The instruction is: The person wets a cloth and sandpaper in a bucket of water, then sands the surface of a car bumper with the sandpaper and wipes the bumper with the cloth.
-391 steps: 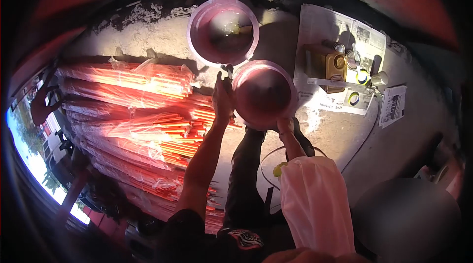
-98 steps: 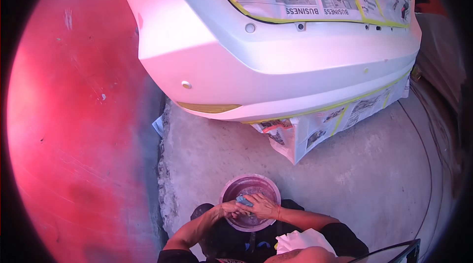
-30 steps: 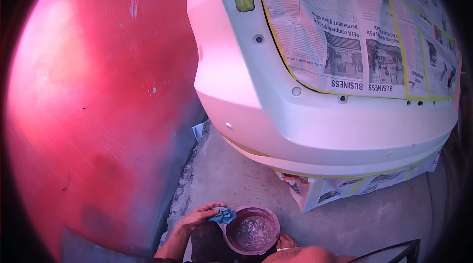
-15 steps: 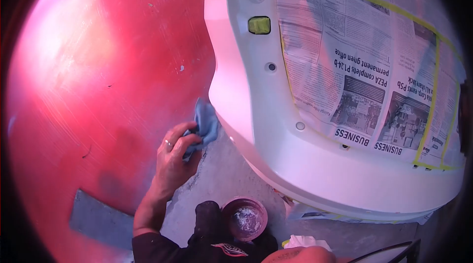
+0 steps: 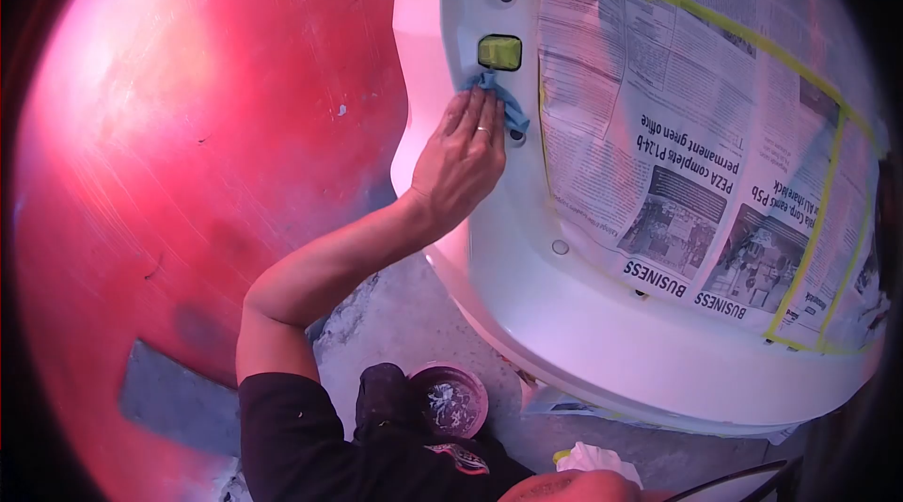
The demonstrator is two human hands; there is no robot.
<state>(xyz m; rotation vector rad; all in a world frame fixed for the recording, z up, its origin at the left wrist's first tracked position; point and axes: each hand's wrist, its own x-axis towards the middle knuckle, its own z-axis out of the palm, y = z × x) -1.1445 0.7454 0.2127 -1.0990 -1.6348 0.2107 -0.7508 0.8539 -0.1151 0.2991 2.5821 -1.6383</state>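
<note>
My left hand (image 5: 463, 159), with a ring on one finger, presses a blue cloth (image 5: 512, 114) against the white-painted car body panel (image 5: 461, 300). Its fingers lie together over the cloth, just below a rectangular opening covered with yellow-green tape (image 5: 500, 52). Part of the cloth sticks out to the right, beside a small dark hole (image 5: 516, 136). At the bottom edge only a bent part of my right arm (image 5: 569, 487) shows. A crumpled white cloth or paper (image 5: 598, 461) with some yellow is beside that arm; my right hand's fingers are hidden.
Newspaper (image 5: 583, 116) held with yellow tape (image 5: 743, 29) covers the panel's right side. A large red surface (image 5: 188, 154) fills the left. On the grey floor (image 5: 376, 328) stands a round pinkish tub (image 5: 480, 397) with whitish residue, close to my dark clothing. A grey flat piece (image 5: 179, 398) lies lower left.
My left hand has moved up and right with the blue cloth, from beside the panel's left edge onto its white surface. The view has shifted slightly.
</note>
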